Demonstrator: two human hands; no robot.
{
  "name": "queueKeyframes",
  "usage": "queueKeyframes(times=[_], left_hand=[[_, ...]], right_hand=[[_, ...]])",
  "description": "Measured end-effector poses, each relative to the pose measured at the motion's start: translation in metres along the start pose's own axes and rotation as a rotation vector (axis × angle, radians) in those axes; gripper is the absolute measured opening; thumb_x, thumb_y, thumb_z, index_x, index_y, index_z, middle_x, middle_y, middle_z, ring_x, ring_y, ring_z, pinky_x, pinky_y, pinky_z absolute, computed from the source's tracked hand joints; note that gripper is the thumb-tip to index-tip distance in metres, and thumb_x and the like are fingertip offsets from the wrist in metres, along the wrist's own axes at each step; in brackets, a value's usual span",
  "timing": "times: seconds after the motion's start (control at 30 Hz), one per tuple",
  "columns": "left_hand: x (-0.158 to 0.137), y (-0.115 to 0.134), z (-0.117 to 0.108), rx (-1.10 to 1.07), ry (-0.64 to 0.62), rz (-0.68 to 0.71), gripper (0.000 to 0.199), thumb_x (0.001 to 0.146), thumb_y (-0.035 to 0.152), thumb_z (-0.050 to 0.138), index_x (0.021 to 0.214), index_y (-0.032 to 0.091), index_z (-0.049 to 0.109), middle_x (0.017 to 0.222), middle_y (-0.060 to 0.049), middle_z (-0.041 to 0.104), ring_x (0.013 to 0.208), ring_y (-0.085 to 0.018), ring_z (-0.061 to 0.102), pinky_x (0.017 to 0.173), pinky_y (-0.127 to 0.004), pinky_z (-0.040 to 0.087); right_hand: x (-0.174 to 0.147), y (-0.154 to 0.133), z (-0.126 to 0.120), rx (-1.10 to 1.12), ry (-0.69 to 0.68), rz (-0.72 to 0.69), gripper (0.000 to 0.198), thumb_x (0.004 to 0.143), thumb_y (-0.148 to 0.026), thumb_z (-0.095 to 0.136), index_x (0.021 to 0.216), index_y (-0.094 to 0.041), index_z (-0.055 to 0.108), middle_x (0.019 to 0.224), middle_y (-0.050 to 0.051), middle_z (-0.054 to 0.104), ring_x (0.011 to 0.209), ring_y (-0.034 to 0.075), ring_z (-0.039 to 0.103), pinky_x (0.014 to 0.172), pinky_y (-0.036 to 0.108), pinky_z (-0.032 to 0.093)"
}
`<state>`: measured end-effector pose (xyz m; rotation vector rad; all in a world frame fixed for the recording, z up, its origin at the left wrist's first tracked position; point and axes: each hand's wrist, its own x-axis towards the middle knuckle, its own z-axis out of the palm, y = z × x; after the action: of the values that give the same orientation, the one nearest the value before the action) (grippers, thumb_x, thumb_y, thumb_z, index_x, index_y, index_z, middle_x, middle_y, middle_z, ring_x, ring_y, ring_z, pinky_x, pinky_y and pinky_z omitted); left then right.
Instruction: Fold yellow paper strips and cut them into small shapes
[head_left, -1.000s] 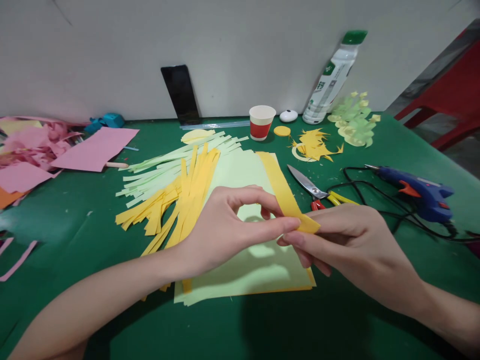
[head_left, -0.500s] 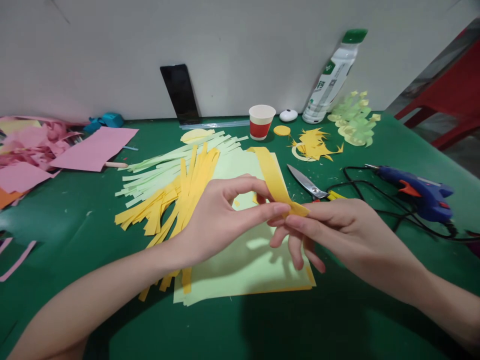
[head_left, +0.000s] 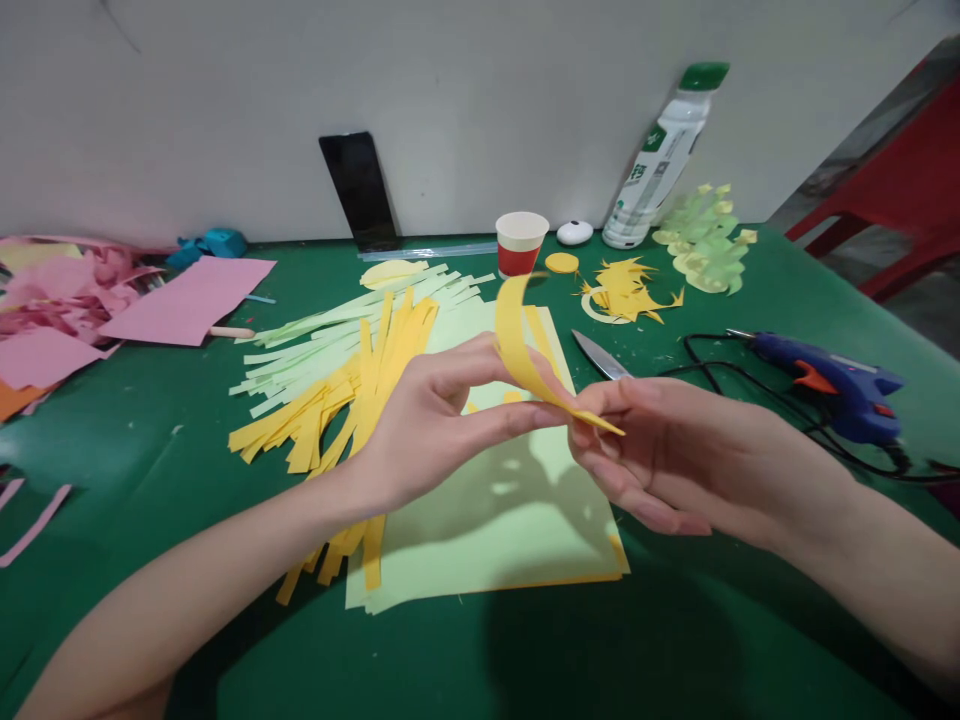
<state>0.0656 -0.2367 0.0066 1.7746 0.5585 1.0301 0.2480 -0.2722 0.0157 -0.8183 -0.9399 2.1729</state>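
Note:
A yellow paper strip [head_left: 514, 325] curls upward from between the thumb and fingers of my left hand [head_left: 427, 430]. Its pointed end reaches my right hand [head_left: 697, 455], which is turned with the palm partly up and its fingers bent around that end. How firmly the right fingers grip is partly hidden. Below both hands lies a stack of light green paper sheets [head_left: 487, 540], with yellow paper showing along its edge. Many cut yellow strips [head_left: 397, 350] are piled left of my left hand. Scissors [head_left: 596, 352] lie just behind my right hand, their handles covered.
A blue glue gun [head_left: 832, 380] with a black cord lies at right. Along the wall stand a phone [head_left: 360, 190], a paper cup [head_left: 521, 245] and a bottle [head_left: 656, 165]. Yellow spiky cutouts [head_left: 630, 288] lie near the bottle. Pink paper [head_left: 191, 300] covers the left side.
My right hand has turned palm-up and its lower fingers have swung right. The yellow strip has tilted, its curled end now rising in front of the cup.

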Motion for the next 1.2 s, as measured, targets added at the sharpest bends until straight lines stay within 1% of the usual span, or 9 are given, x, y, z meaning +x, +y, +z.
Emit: queueKeyframes(times=[0.1, 0.17, 0.27, 0.4, 0.63, 0.83, 0.97, 1.07, 1.2], left_hand=[[0.000, 0.000, 0.000, 0.008, 0.028, -0.029, 0.011, 0.074, 0.015, 0.066, 0.081, 0.023, 0.069, 0.085, 0.002, 0.068, 0.083, -0.011, 0.059, 0.081, -0.024, 0.046], [0.000, 0.000, 0.001, 0.011, 0.046, -0.109, 0.010, 0.074, 0.020, 0.066, 0.084, 0.022, 0.068, 0.086, 0.001, 0.068, 0.082, -0.013, 0.061, 0.078, -0.025, 0.047], [-0.001, 0.001, 0.004, 0.018, 0.004, -0.204, 0.011, 0.079, 0.026, 0.061, 0.080, 0.018, 0.068, 0.085, -0.001, 0.069, 0.081, -0.015, 0.062, 0.075, -0.026, 0.048], [-0.003, 0.005, 0.006, 0.058, -0.003, -0.173, 0.013, 0.082, 0.020, 0.055, 0.075, 0.019, 0.066, 0.081, 0.000, 0.068, 0.075, -0.012, 0.061, 0.069, -0.023, 0.048], [-0.007, 0.011, 0.010, 0.239, 0.127, -0.159, 0.012, 0.077, 0.027, 0.062, 0.068, 0.019, 0.068, 0.069, 0.002, 0.067, 0.061, -0.010, 0.058, 0.057, -0.022, 0.045], [-0.007, 0.009, 0.011, 0.308, 0.107, -0.095, 0.014, 0.076, 0.021, 0.062, 0.063, 0.018, 0.065, 0.062, 0.003, 0.065, 0.056, -0.008, 0.057, 0.054, -0.020, 0.044], [-0.007, 0.007, 0.012, 0.303, 0.108, 0.009, 0.007, 0.075, 0.017, 0.063, 0.069, 0.017, 0.066, 0.070, 0.001, 0.068, 0.061, -0.008, 0.059, 0.058, -0.020, 0.045], [-0.008, 0.006, 0.011, 0.307, 0.097, 0.090, 0.006, 0.075, 0.013, 0.062, 0.072, 0.017, 0.065, 0.070, 0.000, 0.068, 0.063, -0.010, 0.059, 0.060, -0.022, 0.047], [-0.007, 0.004, 0.009, 0.399, 0.081, 0.244, 0.009, 0.074, 0.010, 0.061, 0.071, 0.017, 0.065, 0.068, -0.002, 0.067, 0.065, -0.013, 0.060, 0.063, -0.026, 0.049]], right_hand=[[-0.002, 0.002, 0.003, -0.041, 0.110, -0.028, 0.017, 0.076, -0.026, 0.064, 0.063, -0.016, 0.058, 0.052, -0.005, 0.053, 0.034, 0.000, 0.043, 0.031, 0.008, 0.030], [-0.004, 0.004, 0.006, -0.108, 0.216, -0.118, 0.019, 0.073, -0.025, 0.067, 0.060, -0.017, 0.055, 0.048, -0.007, 0.051, 0.032, 0.000, 0.041, 0.030, 0.008, 0.031], [-0.006, 0.008, 0.009, -0.244, 0.352, -0.278, 0.022, 0.073, -0.026, 0.067, 0.059, -0.018, 0.053, 0.047, -0.007, 0.051, 0.034, 0.001, 0.044, 0.031, 0.009, 0.035], [-0.008, 0.014, 0.011, -0.373, 0.430, -0.388, 0.018, 0.073, -0.022, 0.067, 0.061, -0.020, 0.054, 0.049, -0.006, 0.051, 0.039, 0.004, 0.048, 0.034, 0.011, 0.039], [-0.004, 0.017, 0.018, -0.551, 0.534, -0.426, 0.017, 0.067, -0.022, 0.070, 0.060, -0.019, 0.054, 0.050, -0.004, 0.051, 0.040, 0.007, 0.048, 0.034, 0.017, 0.040], [-0.001, 0.011, 0.022, -0.701, 0.440, -0.400, 0.013, 0.071, -0.018, 0.059, 0.058, -0.016, 0.057, 0.047, -0.003, 0.050, 0.037, 0.005, 0.042, 0.034, 0.017, 0.036], [-0.003, 0.014, 0.020, -0.724, 0.410, -0.331, 0.024, 0.075, -0.022, 0.054, 0.052, -0.017, 0.049, 0.044, -0.002, 0.048, 0.039, 0.006, 0.041, 0.036, 0.017, 0.036], [-0.004, 0.015, 0.019, -0.691, 0.396, -0.271, 0.024, 0.077, -0.024, 0.052, 0.054, -0.016, 0.052, 0.043, -0.002, 0.047, 0.038, 0.006, 0.041, 0.036, 0.016, 0.037], [-0.005, 0.015, 0.019, -0.553, 0.361, -0.228, 0.018, 0.074, -0.022, 0.059, 0.056, -0.016, 0.057, 0.046, -0.003, 0.051, 0.037, 0.005, 0.043, 0.034, 0.014, 0.036]])
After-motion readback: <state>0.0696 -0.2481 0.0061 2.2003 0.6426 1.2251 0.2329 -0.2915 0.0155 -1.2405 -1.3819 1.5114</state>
